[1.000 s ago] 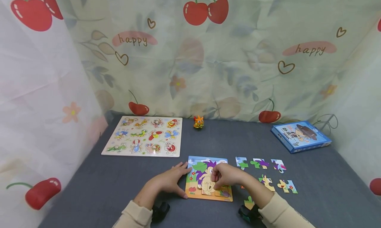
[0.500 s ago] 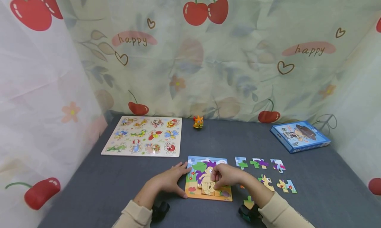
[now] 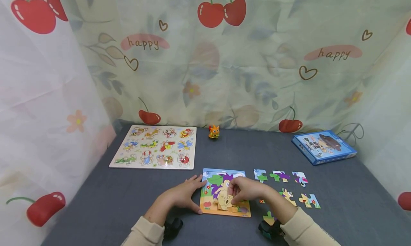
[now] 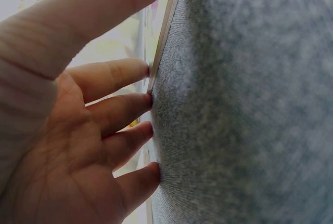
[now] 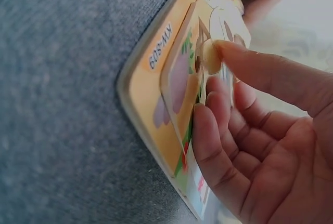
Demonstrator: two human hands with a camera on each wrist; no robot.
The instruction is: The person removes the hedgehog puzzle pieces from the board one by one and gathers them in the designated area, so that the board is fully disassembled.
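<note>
A square jigsaw board, with a purple-haired cartoon figure on it, lies in front of me in the head view. My left hand spreads along its left side, thumb and fingertips touching the edge; the left wrist view shows those fingers against the thin rim. Over the board's lower middle, my right hand pinches a cream puzzle piece by its knob between thumb and fingers. That piece sits tilted and partly raised over the board. The right hand hides the board's right part.
Several loose puzzle pieces lie right of the board, some partly behind the right forearm. An insect peg board is at back left, a small orange toy behind, and a blue box at back right.
The piece under the right hand has shifted very slightly upward on the board. Both hands otherwise stay in almost the same place.
</note>
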